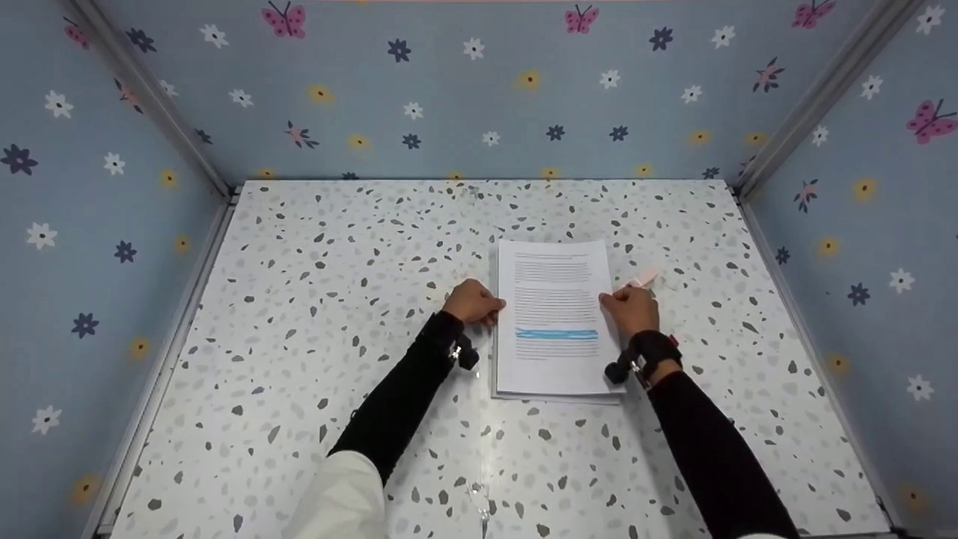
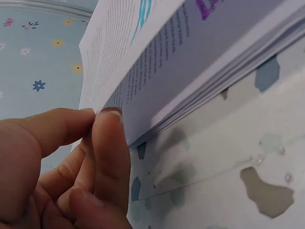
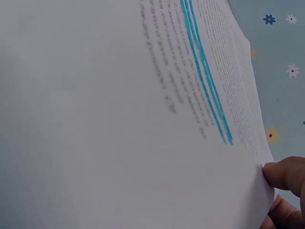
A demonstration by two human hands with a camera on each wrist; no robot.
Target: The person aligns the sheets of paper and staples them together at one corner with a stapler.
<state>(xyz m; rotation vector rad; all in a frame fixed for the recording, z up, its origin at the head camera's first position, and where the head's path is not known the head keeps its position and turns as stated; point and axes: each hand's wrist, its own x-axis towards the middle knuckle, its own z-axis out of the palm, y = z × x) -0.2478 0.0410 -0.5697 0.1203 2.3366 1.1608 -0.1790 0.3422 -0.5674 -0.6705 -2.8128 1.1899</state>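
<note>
A printed sheet of paper [image 1: 557, 374] with blue highlighter strokes lies over a stack of papers [image 1: 554, 400], raised off it at the edges. With thumb and forefinger my left hand [image 1: 473, 302] pinches the sheet's left edge; the left wrist view shows the fingertips [image 2: 108, 114] on it. My right hand [image 1: 632, 308] pinches the right edge, its thumb [image 3: 283, 174] on top and fingers underneath in the right wrist view. Beneath the raised sheet, the left wrist view shows another printed page [image 2: 162, 71] with a purple mark [image 2: 205, 8].
A small pale pink object [image 1: 645, 278] lies just beyond my right hand, partly hidden by it. The speckled white table [image 1: 337, 262] is bounded by blue flower-patterned panels [image 1: 479, 90] at the back and both sides.
</note>
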